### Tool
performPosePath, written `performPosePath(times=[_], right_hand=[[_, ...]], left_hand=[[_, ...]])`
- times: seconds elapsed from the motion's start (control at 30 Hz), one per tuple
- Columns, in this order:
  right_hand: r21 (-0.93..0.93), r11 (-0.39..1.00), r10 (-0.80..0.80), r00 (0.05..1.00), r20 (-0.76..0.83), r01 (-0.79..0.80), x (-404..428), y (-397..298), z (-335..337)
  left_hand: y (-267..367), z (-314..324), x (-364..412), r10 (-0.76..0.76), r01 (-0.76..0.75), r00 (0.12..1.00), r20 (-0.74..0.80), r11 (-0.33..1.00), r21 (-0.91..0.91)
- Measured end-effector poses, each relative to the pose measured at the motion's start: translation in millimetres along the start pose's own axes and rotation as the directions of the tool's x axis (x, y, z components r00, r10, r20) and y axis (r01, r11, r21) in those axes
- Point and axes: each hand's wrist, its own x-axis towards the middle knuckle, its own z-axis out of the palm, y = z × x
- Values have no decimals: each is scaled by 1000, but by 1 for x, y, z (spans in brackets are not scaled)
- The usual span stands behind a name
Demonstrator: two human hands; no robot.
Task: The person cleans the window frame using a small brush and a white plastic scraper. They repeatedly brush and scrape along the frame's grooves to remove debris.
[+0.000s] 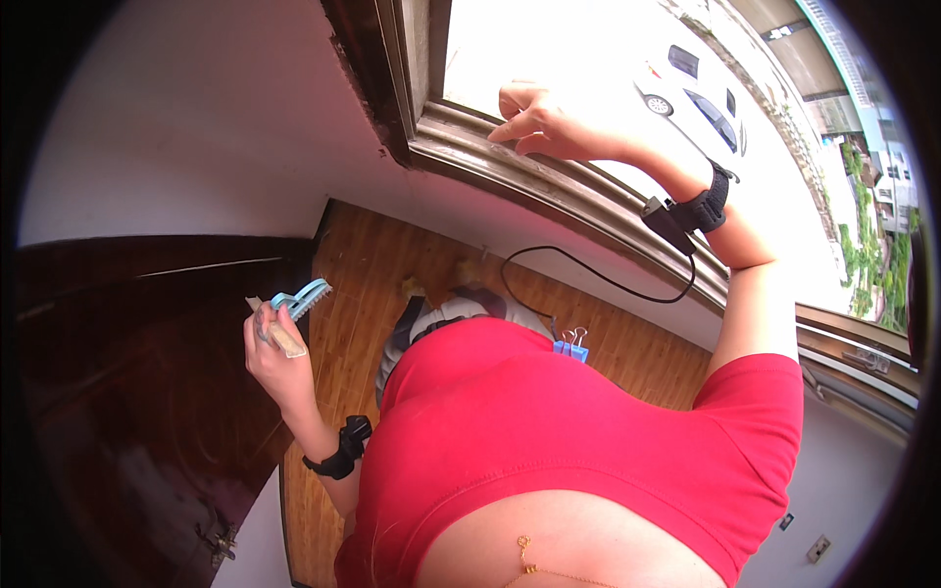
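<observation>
My left hand (276, 353) is raised at the left, in front of the dark wooden door. It grips a light blue scrub brush (300, 298) whose pale bristles face down and right. A flat tan strip (287, 342), its material unclear, is held in the same hand and pokes out on both sides of the fingers. My right hand (551, 121) reaches to the open window at the top, over the metal window track (470, 140). Its index finger points at the track's corner, the other fingers are bent, and I see nothing in it. Whether the fingertip touches the track is unclear.
A black cable (588, 248) loops from the device on my right wrist (669, 224) to blue binder clips (571, 349) at my shirt. The dark door (147, 353) stands at left above a wood-plank floor (353, 272). A white car (691, 103) is outside.
</observation>
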Motion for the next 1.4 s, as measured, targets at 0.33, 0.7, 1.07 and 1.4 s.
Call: performPosePath(times=[0.33,0.7,1.07,1.4], right_hand=[[-90,994,-65,997,45,69,4,3,3],[-2,995,-99,978,-184,101,-11,35,7],[-412,578,540,708,-455,-705,-141,233,-78],[-505,696,242,829,-504,-510,-101,174,-70]], left_hand=[[-2,-9,-6,-10,10,1000,-18,1000,13],[-4,-8,-4,9,-8,1000,-20,1000,19],[18,-23,17,38,-41,999,-37,996,-83],[32,0,53,223,-227,974,-46,928,-297]])
